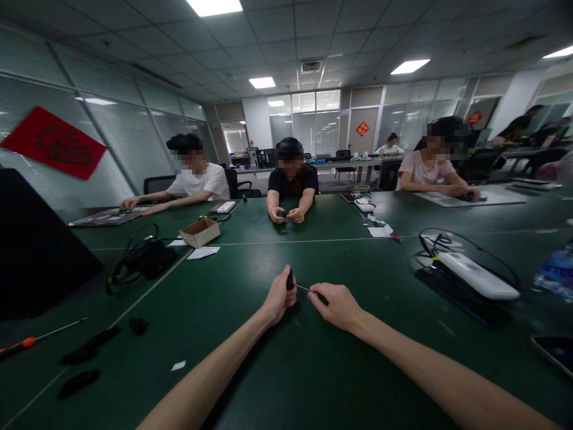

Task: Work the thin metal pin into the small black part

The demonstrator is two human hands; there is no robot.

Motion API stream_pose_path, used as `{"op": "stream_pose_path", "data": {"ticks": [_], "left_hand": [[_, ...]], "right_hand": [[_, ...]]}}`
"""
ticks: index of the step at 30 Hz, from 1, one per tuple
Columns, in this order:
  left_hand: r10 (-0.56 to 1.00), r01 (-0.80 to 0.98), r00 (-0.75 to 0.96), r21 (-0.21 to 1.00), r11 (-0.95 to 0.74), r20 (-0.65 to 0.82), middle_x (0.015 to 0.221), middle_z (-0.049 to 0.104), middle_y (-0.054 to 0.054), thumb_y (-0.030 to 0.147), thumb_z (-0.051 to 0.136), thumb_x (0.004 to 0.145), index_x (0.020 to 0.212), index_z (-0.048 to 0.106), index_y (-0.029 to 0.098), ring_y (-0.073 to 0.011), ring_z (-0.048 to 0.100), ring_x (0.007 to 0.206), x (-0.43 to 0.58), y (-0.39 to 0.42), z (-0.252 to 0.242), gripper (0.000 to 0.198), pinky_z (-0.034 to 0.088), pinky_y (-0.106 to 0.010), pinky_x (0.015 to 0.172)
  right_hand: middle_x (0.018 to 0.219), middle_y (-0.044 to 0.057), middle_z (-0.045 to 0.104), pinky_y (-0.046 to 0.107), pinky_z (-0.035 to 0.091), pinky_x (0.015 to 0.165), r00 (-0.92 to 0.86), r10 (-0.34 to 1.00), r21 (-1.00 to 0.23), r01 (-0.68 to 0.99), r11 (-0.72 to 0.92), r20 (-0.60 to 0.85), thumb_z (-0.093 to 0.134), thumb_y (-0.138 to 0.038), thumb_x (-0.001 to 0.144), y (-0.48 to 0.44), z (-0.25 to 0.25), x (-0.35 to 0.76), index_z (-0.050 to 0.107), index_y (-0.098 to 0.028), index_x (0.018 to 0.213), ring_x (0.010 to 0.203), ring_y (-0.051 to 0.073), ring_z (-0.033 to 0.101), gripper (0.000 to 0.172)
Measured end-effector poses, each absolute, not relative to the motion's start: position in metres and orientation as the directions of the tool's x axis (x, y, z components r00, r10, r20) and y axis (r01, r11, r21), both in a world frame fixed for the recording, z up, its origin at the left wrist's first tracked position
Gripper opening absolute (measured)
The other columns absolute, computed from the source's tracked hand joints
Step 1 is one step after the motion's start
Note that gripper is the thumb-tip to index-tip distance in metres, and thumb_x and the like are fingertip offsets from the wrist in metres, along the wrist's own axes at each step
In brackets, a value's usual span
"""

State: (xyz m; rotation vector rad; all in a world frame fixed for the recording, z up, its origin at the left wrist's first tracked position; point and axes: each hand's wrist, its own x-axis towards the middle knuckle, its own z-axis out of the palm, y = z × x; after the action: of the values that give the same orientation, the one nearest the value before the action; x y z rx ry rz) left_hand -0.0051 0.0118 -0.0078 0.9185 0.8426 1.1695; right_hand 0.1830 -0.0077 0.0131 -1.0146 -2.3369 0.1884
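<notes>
My left hand (278,297) is closed around a small black object (290,279), which sticks out above my fingers. My right hand (336,307) pinches a slim black-handled screwdriver (320,297). Its thin metal shaft points left toward the black object, and its tip seems to reach it, though the exact contact is too small to tell. Both hands hover close together over the dark green table (188,298). Nearer my left arm lie several soft black pieces (89,345) and a white paper scrap (178,365).
An orange-handled screwdriver (18,343) lies at the left. A cardboard box (200,233) and a black bag with cables (147,258) are ahead. To the right, a white device (477,275) sits on a black panel. Several people work across the table.
</notes>
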Motion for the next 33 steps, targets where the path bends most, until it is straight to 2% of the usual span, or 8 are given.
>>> {"op": "stream_pose_path", "data": {"ticks": [12,24,33], "left_hand": [[0.981,-0.301,0.192,0.95,0.089,-0.031,0.049,0.027,0.007,0.062,0.042,0.081,0.074,0.042,0.017,-0.0038,0.02,0.037,-0.002,0.006,-0.002,0.046,0.013,-0.017,0.037],[0.998,-0.167,0.052,0.986,-0.013,0.022,0.048,0.032,0.006,0.063,0.04,0.08,0.072,0.041,0.018,-0.005,0.025,0.035,0.002,0.012,-0.014,0.046,0.017,-0.017,0.034],[0.999,-0.163,0.026,0.986,-0.044,0.048,0.05,0.03,0.007,0.062,0.039,0.081,0.07,0.04,0.018,-0.0048,0.025,0.036,0.004,0.009,-0.01,0.045,0.02,-0.016,0.034]], "right_hand": [[0.078,0.003,0.062,0.023,0.042,0.063,-0.567,0.686,-0.311,0.621,0.719,0.456,0.037,-0.034,0.094,-0.007,0.012,0.183,0.061,-0.019,0.099,0.066,0.012,0.056,0.029],[0.081,0.004,0.062,0.021,0.041,0.06,-0.554,0.711,-0.212,0.705,0.677,0.432,0.032,-0.035,0.096,-0.01,0.01,0.184,0.06,-0.02,0.103,0.066,0.011,0.056,0.032],[0.085,0.004,0.061,0.02,0.043,0.059,-0.547,0.727,-0.185,0.732,0.656,0.416,0.029,-0.036,0.097,-0.012,0.011,0.182,0.057,-0.022,0.107,0.068,0.011,0.057,0.033]]}}
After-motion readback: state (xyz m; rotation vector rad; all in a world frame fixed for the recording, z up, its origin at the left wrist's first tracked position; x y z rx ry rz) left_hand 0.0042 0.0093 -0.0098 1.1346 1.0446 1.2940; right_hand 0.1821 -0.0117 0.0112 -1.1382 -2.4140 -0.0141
